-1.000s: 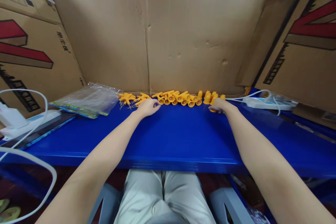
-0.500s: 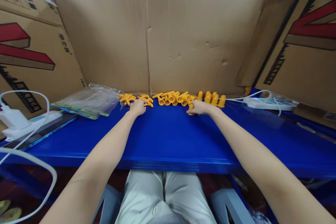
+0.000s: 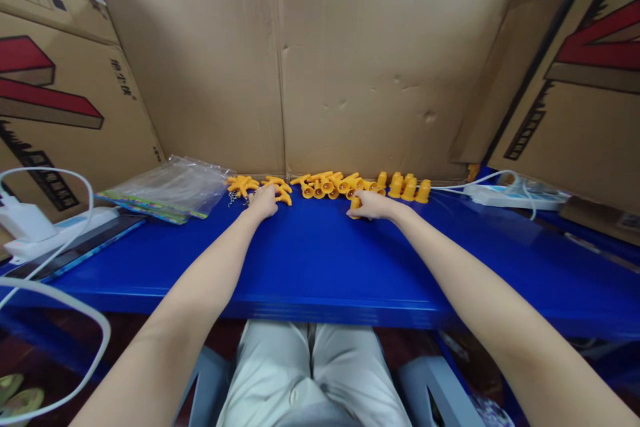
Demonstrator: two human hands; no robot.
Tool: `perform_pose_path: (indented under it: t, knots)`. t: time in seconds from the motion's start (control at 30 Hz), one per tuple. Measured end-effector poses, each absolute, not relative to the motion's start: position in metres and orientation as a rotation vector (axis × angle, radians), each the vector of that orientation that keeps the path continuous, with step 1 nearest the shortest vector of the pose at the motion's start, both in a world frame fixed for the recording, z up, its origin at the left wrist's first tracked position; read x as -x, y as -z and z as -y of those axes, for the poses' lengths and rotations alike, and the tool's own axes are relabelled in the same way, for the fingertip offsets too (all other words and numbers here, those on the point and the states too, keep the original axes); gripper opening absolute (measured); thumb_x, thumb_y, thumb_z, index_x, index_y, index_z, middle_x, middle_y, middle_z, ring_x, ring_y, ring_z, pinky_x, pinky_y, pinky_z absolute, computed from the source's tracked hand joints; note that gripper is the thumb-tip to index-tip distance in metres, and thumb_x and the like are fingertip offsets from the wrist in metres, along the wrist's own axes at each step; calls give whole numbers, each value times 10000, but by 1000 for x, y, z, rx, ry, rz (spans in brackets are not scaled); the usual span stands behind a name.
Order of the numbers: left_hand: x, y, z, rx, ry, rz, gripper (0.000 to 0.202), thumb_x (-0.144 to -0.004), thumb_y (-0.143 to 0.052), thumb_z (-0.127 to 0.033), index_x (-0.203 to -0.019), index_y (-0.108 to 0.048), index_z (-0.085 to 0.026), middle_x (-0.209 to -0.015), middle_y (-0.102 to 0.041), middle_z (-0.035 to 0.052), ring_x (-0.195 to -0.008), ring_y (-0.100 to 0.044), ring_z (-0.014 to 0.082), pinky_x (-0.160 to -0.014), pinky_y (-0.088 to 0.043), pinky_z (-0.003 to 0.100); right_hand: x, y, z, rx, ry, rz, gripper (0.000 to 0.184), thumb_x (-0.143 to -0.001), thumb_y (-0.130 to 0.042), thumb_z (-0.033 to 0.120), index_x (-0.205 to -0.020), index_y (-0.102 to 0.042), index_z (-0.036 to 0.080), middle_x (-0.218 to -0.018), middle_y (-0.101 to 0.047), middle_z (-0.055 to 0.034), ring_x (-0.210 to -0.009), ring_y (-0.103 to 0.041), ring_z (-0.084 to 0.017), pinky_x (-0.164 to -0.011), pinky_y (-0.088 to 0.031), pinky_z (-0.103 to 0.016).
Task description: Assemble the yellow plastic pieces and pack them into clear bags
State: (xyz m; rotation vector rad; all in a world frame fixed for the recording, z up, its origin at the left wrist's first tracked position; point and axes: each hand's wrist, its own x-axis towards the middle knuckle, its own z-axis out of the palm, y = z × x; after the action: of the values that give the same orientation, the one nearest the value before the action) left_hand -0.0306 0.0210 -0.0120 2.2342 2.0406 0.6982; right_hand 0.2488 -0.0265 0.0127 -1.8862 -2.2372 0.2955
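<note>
At the back left of the blue table, my left hand (image 3: 263,203) is lowered among small yellow branched pieces (image 3: 243,185). Its fingers curl downward and closed, and whatever lies under them is hidden. More yellow branched pieces (image 3: 284,196) touch or sit close to its right side. Farther right, my right hand (image 3: 373,205) is closed on a yellow plastic cup (image 3: 355,205), just in front of a heap of similar yellow cups (image 3: 320,192) lying on their sides. Beyond that hand, several yellow cups (image 3: 409,189) stand mouth down. Small metal chains (image 3: 233,197) lie by the left pieces.
Cardboard panels (image 3: 370,67) wall the back of the blue table (image 3: 315,260). Clear plastic bags (image 3: 175,187) lie at left, near a white power strip (image 3: 70,233), a dark flat device (image 3: 85,247) and a looping white cable (image 3: 100,327). Another power strip (image 3: 515,196) is at right.
My right hand has moved slightly left with the yellow cup, away from the standing cups. My left hand has stayed almost in place.
</note>
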Motion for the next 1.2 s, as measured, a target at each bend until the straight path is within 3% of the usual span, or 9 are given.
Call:
perform_pose_path:
  t: [0.17, 0.47, 0.67, 0.83, 0.93, 1.07, 1.2]
  knots:
    - [23, 4, -12, -2246, -649, -2180, 453, -753, -502, -55, -1185, -477, -190, -1197, -570, 152, -1184, -469, 288, -952, -355, 464, -249, -10, 25, 1866, -298, 2235, 299, -733, -661, 294, -959, -526, 153, -672, -611, -7, -475, -530, -106, -449, -378, -216]
    - [13, -4, -11, -2170, -1299, -1907, 391, -822, -448, -115, -1190, -439, -248, -1067, -610, 75, -1111, -513, 247, -941, -389, 413, -250, -6, 22, 1856, -407, 2154, 309, -721, -670, 299, -944, -498, 173, -609, -590, 13, -441, -524, -111, -414, -371, -216]
    - [0, -1, -21, -1553, -1671, -1514, 372, -814, -477, -99, -1161, -411, -217, -866, -603, 23, -806, -629, 136, -720, -486, 256, -249, -7, 23, 1860, -403, 2160, 275, -723, -668, 317, -891, -504, 175, -619, -599, 4, -464, -532, -115, -422, -367, -218]
    - [-8, -6, -18, -1154, -1651, -1324, 390, -790, -536, -82, -1140, -392, -174, -754, -591, -5, -572, -593, 90, -560, -465, 202, -246, -5, 20, 1822, -175, 2221, 268, -714, -671, 377, -804, -523, 173, -744, -630, -40, -656, -594, -158, -539, -406, -236]
    - [-8, -9, -14, -1122, -1603, -1293, 394, -730, -593, -67, -1088, -457, -162, -735, -608, -3, -554, -593, 91, -552, -469, 205, -246, -2, 17, 1793, -81, 2242, 292, -724, -657, 422, -804, -525, 175, -801, -633, -59, -749, -605, -187, -592, -413, -248]
    - [-6, -10, -13, -1248, -1530, -1348, 235, -670, -654, -97, -889, -582, -144, -680, -627, 18, -573, -601, 120, -510, -451, 206, -246, 0, 16, 1757, 28, 2204, 336, -742, -624, 474, -850, -525, 172, -836, -629, -79, -793, -602, -216, -620, -411, -271]
    - [-6, -8, -12, -1243, -1514, -1277, 102, -705, -649, -125, -798, -608, -133, -683, -645, 43, -557, -588, 109, -530, -464, 221, -245, -1, 17, 1708, 62, 2167, 311, -729, -657, 380, -905, -526, 160, -842, -620, -76, -794, -594, -213, -642, -410, -270]
